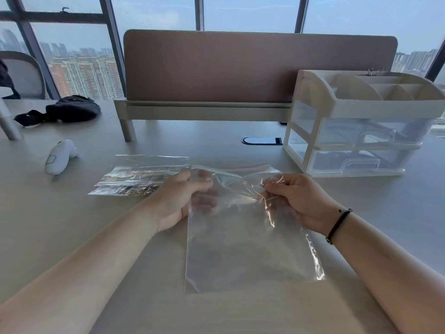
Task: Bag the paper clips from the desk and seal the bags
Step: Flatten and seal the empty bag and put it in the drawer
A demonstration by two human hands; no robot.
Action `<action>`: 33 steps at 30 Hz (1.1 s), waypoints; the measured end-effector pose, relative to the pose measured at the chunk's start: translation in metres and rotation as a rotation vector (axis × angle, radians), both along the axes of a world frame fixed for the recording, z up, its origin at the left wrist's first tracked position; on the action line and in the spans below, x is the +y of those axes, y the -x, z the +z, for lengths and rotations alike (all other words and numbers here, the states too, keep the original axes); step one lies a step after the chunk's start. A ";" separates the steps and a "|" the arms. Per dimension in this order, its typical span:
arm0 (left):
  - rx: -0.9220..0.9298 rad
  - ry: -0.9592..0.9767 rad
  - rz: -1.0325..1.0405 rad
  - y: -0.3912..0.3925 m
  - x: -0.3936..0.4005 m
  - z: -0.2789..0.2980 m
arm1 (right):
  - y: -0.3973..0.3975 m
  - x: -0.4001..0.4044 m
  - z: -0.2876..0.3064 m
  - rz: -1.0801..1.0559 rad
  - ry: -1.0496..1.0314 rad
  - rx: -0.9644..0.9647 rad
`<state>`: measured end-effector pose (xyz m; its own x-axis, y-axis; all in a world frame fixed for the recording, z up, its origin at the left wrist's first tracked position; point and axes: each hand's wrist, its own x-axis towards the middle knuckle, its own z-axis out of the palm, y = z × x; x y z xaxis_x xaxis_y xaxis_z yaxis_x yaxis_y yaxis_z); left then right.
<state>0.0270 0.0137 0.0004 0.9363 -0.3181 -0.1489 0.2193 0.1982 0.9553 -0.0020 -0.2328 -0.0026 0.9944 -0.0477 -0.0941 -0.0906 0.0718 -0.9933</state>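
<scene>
Pale desk (72, 237) before tall windows overlooking a city. Left hand (179, 198), forearm entering from the lower left, grips the upper left corner of a clear zip bag (248, 249): thumb on top, fingers curled beneath and visible through the film. Right hand (298, 201), forearm entering from the lower right and wearing a dark wristband (338, 225), pinches the upper right corner of the same bag, fingers curled around crumpled plastic. Bag mouth is held between the two hands just above the desk; the lower part lies flat on the surface toward the viewer and appears to hold nothing. Just beyond the left hand, touching the held bag's upper left edge, lie further clear bags (137, 177) flat on the desk, containing metallic paper clips (134, 188). Farther left, a white handheld device (59, 156); beyond it, a black pouch (69, 108). Right rear, a white drawer organizer (356, 126) with translucent drawers. Centre rear, a brown divider panel (252, 66) on a raised shelf
</scene>
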 end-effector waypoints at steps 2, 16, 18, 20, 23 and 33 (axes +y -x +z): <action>-0.008 -0.081 -0.024 -0.001 0.004 0.000 | -0.001 -0.003 0.001 -0.017 0.005 0.020; -0.296 -0.260 0.056 -0.010 0.020 -0.005 | -0.001 -0.023 0.004 0.151 0.008 0.022; -0.347 -0.269 0.095 -0.011 0.020 -0.007 | -0.001 -0.023 0.004 0.144 -0.022 0.007; -0.406 -0.297 0.125 -0.014 0.021 -0.009 | 0.000 -0.021 0.005 0.149 -0.053 -0.013; -0.462 -0.317 0.144 -0.015 0.020 -0.011 | 0.001 -0.020 0.005 0.170 -0.053 -0.036; -0.605 -0.318 0.157 -0.014 0.023 -0.009 | -0.005 -0.021 0.004 0.110 0.307 -0.434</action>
